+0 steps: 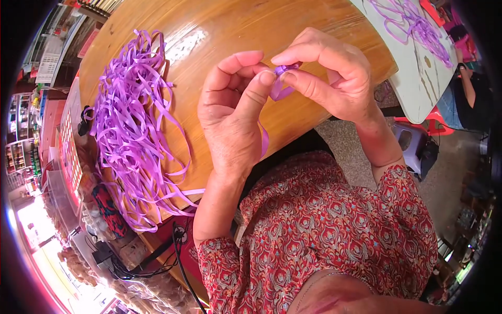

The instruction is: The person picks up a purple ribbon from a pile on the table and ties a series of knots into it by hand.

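A narrow, glossy purple satin ribbon is raised in front of me, its small bunched part between my fingertips, with a short loop hanging below and a length showing beside my left wrist. My right hand grasps the bunched part between thumb and forefinger; my left hand seems to pinch the ribbon just beside it, thumb against curled fingers, the forefinger raised clear. I judge the step to be forming or tightening a small knot or fold; the next move likely calls for a steady left grip and a gentle right pull, without twisting the loop. Below is a varnished, honey-brown wooden desk, bearing a large, tangled heap of purple ribbons on my left. Farther right, more purple strands lie on a white, grey-veined desk.
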`<state>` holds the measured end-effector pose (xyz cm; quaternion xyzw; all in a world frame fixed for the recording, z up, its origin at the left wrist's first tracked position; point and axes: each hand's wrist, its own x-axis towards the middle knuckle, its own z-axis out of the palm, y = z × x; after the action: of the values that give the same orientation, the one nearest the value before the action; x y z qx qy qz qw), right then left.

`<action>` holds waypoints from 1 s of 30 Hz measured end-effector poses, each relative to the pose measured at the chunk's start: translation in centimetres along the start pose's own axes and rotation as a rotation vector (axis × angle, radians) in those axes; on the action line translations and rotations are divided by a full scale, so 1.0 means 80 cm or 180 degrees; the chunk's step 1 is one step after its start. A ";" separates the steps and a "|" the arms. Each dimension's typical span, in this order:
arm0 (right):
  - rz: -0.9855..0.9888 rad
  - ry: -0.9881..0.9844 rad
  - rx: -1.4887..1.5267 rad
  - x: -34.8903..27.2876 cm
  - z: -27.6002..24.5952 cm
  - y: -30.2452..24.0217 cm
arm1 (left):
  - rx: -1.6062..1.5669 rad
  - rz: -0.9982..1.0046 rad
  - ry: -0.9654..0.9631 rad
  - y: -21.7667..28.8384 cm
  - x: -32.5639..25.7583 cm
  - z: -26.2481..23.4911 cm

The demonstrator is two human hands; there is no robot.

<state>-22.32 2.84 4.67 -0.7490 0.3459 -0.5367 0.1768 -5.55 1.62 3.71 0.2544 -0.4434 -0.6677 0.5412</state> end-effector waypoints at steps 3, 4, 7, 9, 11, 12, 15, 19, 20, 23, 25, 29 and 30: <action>-0.0101 -0.0016 -0.0062 0.000 0.000 0.004 | 0.0092 -0.0072 -0.0129 -0.002 0.001 -0.007; -0.0083 -0.0066 -0.0154 0.000 -0.001 0.003 | 0.0090 -0.0079 -0.0125 -0.002 0.000 -0.007; -0.0164 -0.0102 -0.0310 0.002 0.000 0.002 | 0.0236 -0.0320 -0.0048 0.002 -0.006 -0.006; -0.0251 -0.0082 -0.0390 0.002 0.003 0.002 | 0.0745 -0.0209 -0.0164 0.003 -0.006 -0.009; -0.0002 0.0111 -0.0051 0.000 0.005 0.003 | 0.0819 -0.0131 -0.0211 0.000 -0.006 -0.012; 0.0002 0.0112 -0.0050 -0.002 0.005 0.004 | 0.0892 -0.0047 -0.0259 -0.001 -0.005 -0.014; 0.0130 0.0214 0.0184 -0.004 0.004 0.008 | 0.0645 -0.0024 -0.0128 -0.004 -0.005 -0.006; 0.0085 0.0051 0.0185 -0.005 0.002 0.009 | 0.0116 -0.0171 -0.0026 -0.005 -0.006 0.006; 0.0186 0.0098 0.0288 -0.007 0.001 0.009 | 0.0082 -0.0209 -0.0130 -0.003 -0.007 0.008; 0.0232 0.0067 0.0325 -0.007 0.001 0.009 | -0.0092 -0.0335 -0.0367 -0.004 -0.005 -0.003; 0.0215 0.0068 0.0307 -0.008 0.002 0.009 | -0.0229 -0.0423 -0.0496 -0.005 -0.005 -0.004; 0.0124 -0.0018 0.0309 -0.008 -0.001 0.008 | -0.0135 -0.0300 -0.0256 -0.001 -0.009 0.004; 0.0131 -0.0014 0.0306 -0.008 -0.002 0.008 | -0.0018 -0.0261 -0.0274 -0.001 -0.009 0.004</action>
<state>-22.79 2.87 3.83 -0.7336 0.3347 -0.5472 0.2244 -5.66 2.45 3.67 0.2419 -0.4535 -0.7009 0.4945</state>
